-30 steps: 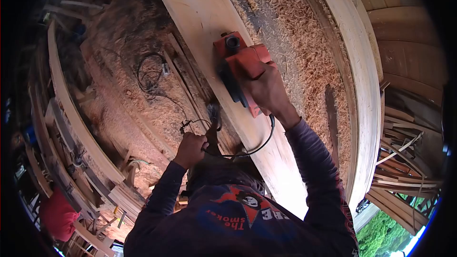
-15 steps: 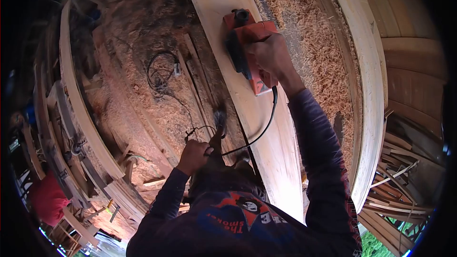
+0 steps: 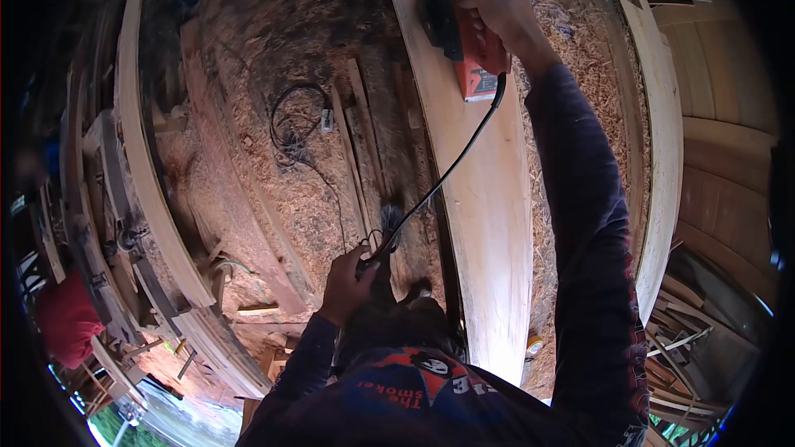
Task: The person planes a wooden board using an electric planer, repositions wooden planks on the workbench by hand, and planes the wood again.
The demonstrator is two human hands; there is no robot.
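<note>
My right hand (image 3: 505,18) is wrapped round the handle of an orange and black electric planer (image 3: 479,54). The planer rests on a long pale wooden plank (image 3: 476,199), close to its far end. From the back of the tool a black power cord (image 3: 451,167) runs down to my left hand (image 3: 349,283), whose fingers are closed on it in front of my body. The planer's underside is hidden against the wood.
Wood shavings (image 3: 563,58) lie to the right of the plank, beside another long board (image 3: 658,149). On the left, a coiled cable (image 3: 290,128) lies on the sawdust-covered ground near thin wood strips (image 3: 352,157). Curved boards (image 3: 145,149) stand farther left, by a red cloth-like shape (image 3: 68,320).
My right hand and the planer have moved forward along the plank, toward its far end. The cord is stretched straighter. My left hand still holds the cord.
</note>
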